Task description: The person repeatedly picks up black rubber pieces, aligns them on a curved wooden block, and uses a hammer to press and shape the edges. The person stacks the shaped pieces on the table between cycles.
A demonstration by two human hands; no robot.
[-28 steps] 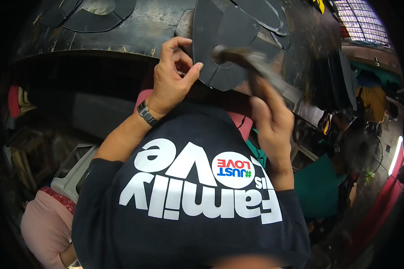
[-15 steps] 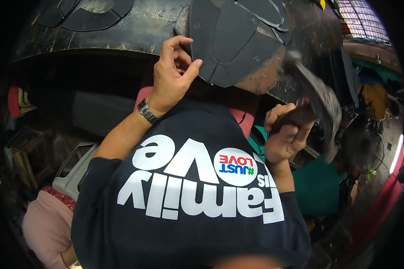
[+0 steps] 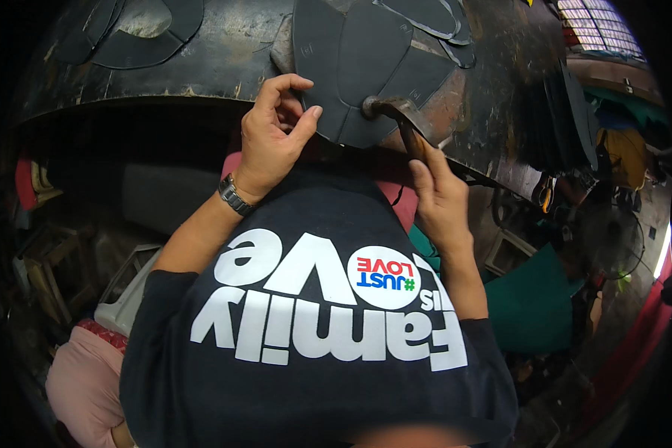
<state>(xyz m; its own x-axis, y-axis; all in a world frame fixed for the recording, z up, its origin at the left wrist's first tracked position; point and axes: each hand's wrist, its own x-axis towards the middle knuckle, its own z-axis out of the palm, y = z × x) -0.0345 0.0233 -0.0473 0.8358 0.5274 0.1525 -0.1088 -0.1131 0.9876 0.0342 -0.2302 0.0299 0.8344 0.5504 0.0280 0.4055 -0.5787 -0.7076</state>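
A flat, black shoe-upper piece (image 3: 325, 52) with stitched or creased lines lies at the near edge of the worktable. My right hand (image 3: 442, 194) grips the handle of a cobbler's hammer (image 3: 405, 112), and its round face is down on the piece, near the meeting seams. At the piece's left edge, my left hand (image 3: 270, 138) has its thumb and index fingertips apart, by or lightly touching the black material. The other left fingers curl behind them, partly hidden.
The dark, worn worktable (image 3: 228, 56) carries another curved black piece (image 3: 179, 37) at far left. Black sheets (image 3: 567, 123) hang at the right. Below them are a green cloth (image 3: 530, 306) and a fan (image 3: 612, 239). A person in pink (image 3: 86, 373) is at lower left, beside a pale chair (image 3: 131, 291).
The hammer, raised and blurred at the right before, has come left and down onto the black piece with my right hand. My left hand keeps its pose as the view shifts slightly.
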